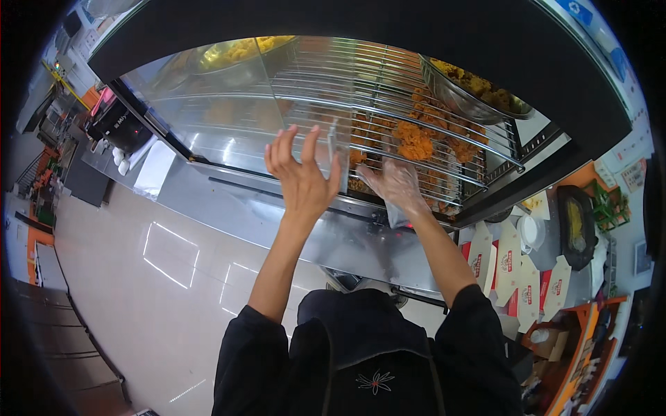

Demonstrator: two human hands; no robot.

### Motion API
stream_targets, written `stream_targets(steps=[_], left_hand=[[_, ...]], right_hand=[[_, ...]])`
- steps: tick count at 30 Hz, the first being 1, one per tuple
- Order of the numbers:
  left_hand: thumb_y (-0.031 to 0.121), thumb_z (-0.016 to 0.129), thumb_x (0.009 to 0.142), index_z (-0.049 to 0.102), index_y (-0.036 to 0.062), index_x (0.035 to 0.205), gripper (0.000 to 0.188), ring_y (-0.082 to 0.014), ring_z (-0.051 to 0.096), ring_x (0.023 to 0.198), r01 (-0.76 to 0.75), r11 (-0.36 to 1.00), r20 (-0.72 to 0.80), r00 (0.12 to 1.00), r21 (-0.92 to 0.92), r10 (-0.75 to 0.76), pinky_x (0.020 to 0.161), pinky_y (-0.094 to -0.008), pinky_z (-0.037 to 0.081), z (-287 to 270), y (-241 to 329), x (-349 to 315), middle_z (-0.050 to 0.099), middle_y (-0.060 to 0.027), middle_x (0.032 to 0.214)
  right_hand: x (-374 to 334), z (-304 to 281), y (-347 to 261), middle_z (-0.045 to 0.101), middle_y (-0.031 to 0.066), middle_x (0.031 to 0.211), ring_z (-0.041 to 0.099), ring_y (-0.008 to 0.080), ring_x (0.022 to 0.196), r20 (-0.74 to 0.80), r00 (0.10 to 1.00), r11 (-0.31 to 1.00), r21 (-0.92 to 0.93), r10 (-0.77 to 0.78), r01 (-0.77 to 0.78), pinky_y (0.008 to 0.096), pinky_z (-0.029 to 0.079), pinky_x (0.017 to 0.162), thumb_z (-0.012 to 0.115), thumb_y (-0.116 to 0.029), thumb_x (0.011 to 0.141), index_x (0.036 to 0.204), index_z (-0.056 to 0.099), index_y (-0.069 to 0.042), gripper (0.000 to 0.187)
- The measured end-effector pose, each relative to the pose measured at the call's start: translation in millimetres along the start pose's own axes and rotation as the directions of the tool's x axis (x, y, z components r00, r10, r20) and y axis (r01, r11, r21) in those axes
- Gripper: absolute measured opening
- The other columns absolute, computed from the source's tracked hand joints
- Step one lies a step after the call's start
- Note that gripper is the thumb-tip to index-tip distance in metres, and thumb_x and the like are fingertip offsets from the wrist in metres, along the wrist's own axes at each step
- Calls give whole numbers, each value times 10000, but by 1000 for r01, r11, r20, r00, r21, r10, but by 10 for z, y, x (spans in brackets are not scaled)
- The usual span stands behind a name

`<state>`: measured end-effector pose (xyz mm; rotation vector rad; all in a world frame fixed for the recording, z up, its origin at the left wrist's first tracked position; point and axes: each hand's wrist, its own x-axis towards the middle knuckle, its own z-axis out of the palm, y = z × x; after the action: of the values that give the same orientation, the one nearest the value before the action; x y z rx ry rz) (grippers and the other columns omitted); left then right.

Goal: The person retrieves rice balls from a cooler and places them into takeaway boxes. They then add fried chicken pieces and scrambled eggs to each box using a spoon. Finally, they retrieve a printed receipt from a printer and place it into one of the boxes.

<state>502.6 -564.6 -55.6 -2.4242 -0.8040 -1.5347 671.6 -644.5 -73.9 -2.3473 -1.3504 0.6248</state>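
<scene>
My bare left hand (300, 166) is open, its fingers spread in front of the sliding glass door (229, 139) of a food display cabinet. Its thumb lies by the door's edge, near a small upright handle (332, 135). My right hand (397, 186), in a clear plastic glove, reaches through the open side, below the front bars of a wire rack (388, 118). Its thumb stands apart from the fingers, which are partly hidden by the bars; no held thing shows. Orange-brown fried pieces (414, 141) lie on the rack just above it, with more lower down.
Metal bowls of yellow food sit on top, one behind the glass (239, 55) and one at the right (479, 93). A steel counter (333, 239) runs below. Red and white boxes (510, 260) and a dark tray (578, 225) stand right; a black cooker (118, 128) stands left.
</scene>
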Motion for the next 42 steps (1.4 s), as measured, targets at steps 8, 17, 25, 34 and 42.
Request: stream_targets(steps=[8, 17, 25, 34, 42], left_hand=[[86, 662, 745, 317, -8, 1275, 640, -380, 224, 1229, 157, 983, 91, 985, -99, -148, 1008, -464, 214, -299, -480, -210, 236, -230, 1304], [-4, 564, 765, 302, -47, 1271, 572, -374, 294, 1203, 571, 820, 284, 779, 43, -558, 1011, -452, 251, -1016, -1003, -1631, 276, -236, 1268], [-25, 521, 758, 319, 0, 1276, 557, -312, 440, 1036, 782, 622, 382, 585, -32, -716, 890, -412, 372, -1043, -786, -2389, 338, -201, 1217], [-40, 500, 779, 348, -17, 1264, 509, -239, 501, 938, 869, 486, 465, 468, -89, -752, 817, -355, 417, -1068, -786, -2587, 423, -165, 1140], [-39, 496, 795, 381, -24, 1227, 448, -216, 537, 867, 828, 530, 599, 521, -183, -608, 771, -327, 447, -791, -560, -2330, 471, -160, 1086]], right_hand=[[646, 403, 56, 338, 113, 1409, 280, 309, 1313, -71, 997, 985, 170, 31, -18, 440, 241, 1075, 560, -692, 687, 1281, 482, -242, 750], [400, 363, 262, 367, 140, 1383, 310, 350, 1287, -296, 949, 988, -74, 105, -133, 447, 256, 1064, 571, -597, 737, 1368, 323, -186, 793], [655, 401, 215, 462, 139, 1287, 397, 325, 1209, -321, 947, 993, -107, 2, -39, 438, 314, 1017, 556, -471, 823, 1351, 326, -140, 664], [268, 285, 683, 601, 105, 1080, 605, 253, 935, -66, 927, -328, 924, 370, 196, 357, 528, 687, 571, -131, 854, 1131, 518, -33, 298], [-189, 103, 516, 626, 122, 989, 632, 205, 841, -30, 990, -39, 999, 140, 36, 298, 546, 706, 648, -79, 800, 1076, 530, 64, 333]])
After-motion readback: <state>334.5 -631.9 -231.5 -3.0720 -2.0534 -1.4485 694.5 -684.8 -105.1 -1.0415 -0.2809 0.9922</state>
